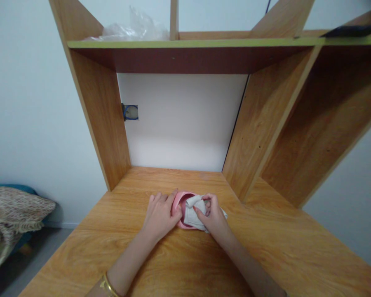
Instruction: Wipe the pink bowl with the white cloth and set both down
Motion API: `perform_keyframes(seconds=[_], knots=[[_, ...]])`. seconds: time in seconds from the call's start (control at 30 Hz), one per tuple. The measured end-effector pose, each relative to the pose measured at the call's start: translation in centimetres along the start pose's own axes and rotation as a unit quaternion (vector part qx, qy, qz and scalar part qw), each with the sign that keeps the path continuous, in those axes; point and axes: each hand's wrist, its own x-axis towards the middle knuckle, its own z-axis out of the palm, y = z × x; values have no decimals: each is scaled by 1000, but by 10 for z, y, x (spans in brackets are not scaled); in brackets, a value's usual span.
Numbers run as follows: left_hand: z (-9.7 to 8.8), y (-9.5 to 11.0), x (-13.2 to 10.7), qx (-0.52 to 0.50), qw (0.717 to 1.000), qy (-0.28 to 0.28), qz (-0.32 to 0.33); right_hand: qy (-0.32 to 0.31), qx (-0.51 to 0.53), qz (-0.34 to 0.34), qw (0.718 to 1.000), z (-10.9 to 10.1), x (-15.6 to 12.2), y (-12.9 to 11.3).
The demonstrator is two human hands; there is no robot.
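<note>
A pink, hollow, round-edged container point(179, 197) rests on the wooden desktop point(160, 260). My left hand point(162, 212) grips its left side, with the thumb over the rim and the other fingers along the outer edge. A light grey-white cloth point(193, 216), folded and bunched, lies over the right part of the container and its opening. My right hand point(212, 214) pinches this cloth between thumb and fingers. The container's right end is hidden beneath the cloth and hand.
Wooden side panels point(99, 119) and an upper shelf point(191, 43) frame the desk. Clear plastic wrapping point(136, 29) lies up there. An uncovered socket recess point(131, 112) with blue wire is in the back wall. At far left, a patterned throw point(15, 206) covers furniture.
</note>
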Motion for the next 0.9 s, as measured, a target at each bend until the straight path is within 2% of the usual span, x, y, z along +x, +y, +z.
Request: perform_keyframes(seconds=[0.07,0.17,0.23,0.37,0.5,0.67,0.8,0.9], knots=[[1,2,-1,3,1000,14,17,35,-2,16,999,5,0,4],[0,7,-3,3,998,34,49,50,-23,20,998,7,0,10],[-1,12,-4,3,996,40,74,28,-33,26,999,6,1,13],[-4,18,-5,10,994,38,102,-56,-26,49,997,1,2,15],[0,15,-4,-5,996,47,79,-47,-25,62,997,0,1,11],[16,9,-3,-110,992,56,7,12,-3,80,997,1,0,11],[24,11,-5,-178,983,40,3,45,79,103,991,-1,1,10],[24,14,-6,-222,975,16,15,27,172,119,978,-2,2,5]])
